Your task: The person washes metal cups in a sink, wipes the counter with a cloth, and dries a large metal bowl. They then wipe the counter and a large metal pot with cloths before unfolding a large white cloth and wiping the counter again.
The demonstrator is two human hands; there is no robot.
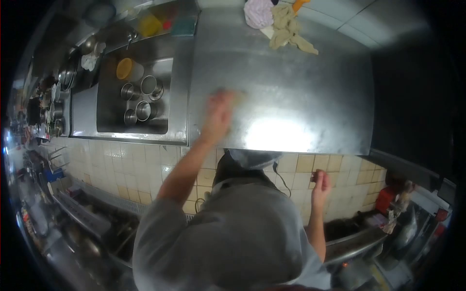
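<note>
My left hand (221,109) is over the left part of the steel counter (310,87), smeared by motion. Its fingers look closed on a small yellowish sponge (238,98), also blurred, at the metal surface. Off the counter's front edge, my right hand (322,181) hangs above the tiled floor with its fingers curled together. Something small and dark shows at those fingertips, too small to name.
Left of the counter, a sink (109,127) holds several metal cups (143,110) and a tub with an orange end (125,69). Crumpled beige cloth (285,26) and pale pink cloth (258,13) lie at the counter's back. Cooking equipment (77,218) stands behind me.
</note>
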